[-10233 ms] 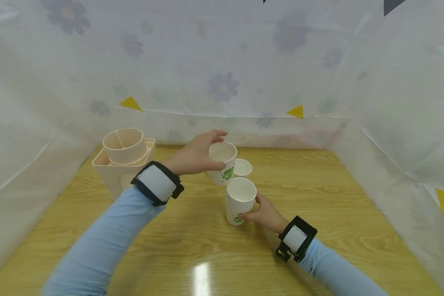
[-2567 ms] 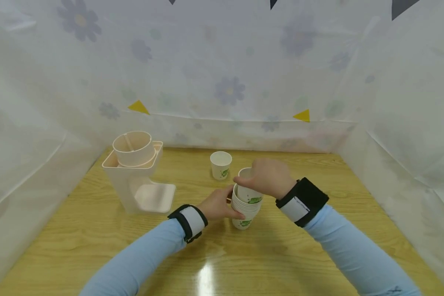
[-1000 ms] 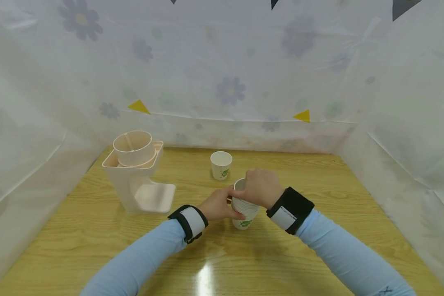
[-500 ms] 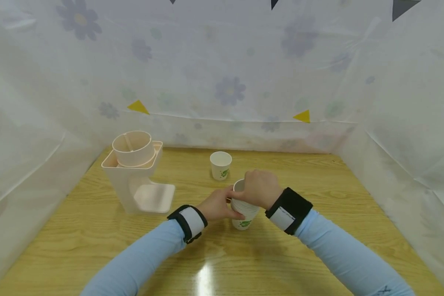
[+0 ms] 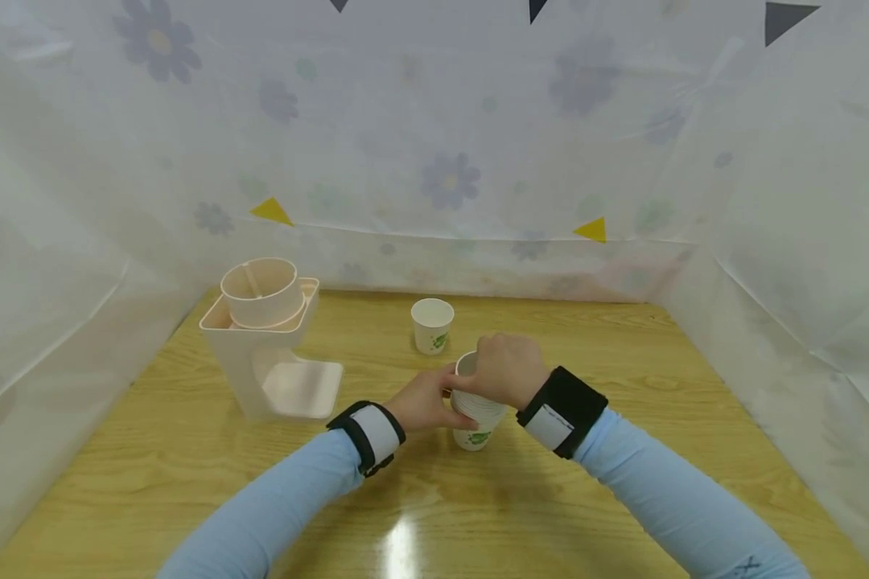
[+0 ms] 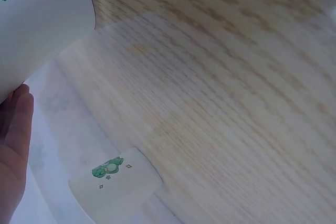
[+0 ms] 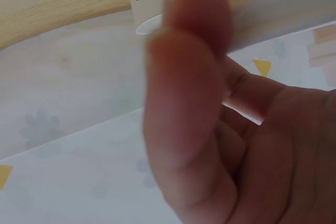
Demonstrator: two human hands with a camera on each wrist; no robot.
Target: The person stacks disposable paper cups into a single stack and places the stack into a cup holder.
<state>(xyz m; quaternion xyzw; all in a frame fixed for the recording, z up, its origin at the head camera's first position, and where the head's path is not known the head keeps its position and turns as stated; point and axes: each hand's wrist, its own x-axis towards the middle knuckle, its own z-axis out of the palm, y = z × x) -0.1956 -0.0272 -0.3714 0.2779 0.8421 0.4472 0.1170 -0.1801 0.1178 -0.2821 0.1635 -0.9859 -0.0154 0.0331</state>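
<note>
A stack of white paper cups (image 5: 472, 439) with green cartoon prints stands upright on the wooden table. My left hand (image 5: 422, 402) grips it from the left, thumb across the front. From above right, my right hand (image 5: 510, 370) curls over the top rim and hides much of it; its fingers fill the right wrist view, bent close to the stack's pale wall (image 7: 283, 9). Behind the stack, a single paper cup (image 5: 432, 328) stands upright. In the left wrist view the stack (image 6: 42, 30) is at upper left, above my left fingers (image 6: 18, 124).
A cream plastic stand (image 5: 242, 366) with a round open cylinder (image 5: 261, 301) on top and a flat foot (image 5: 307, 390) is at the left. A white flowered sheet (image 5: 376, 145) walls the table (image 5: 608, 354) at the back and sides.
Ten seconds ago my left hand carried a cup and my right held the stack. Later my right hand lowered a cup into the stack; it now sits nested there. Little moved in the last second.
</note>
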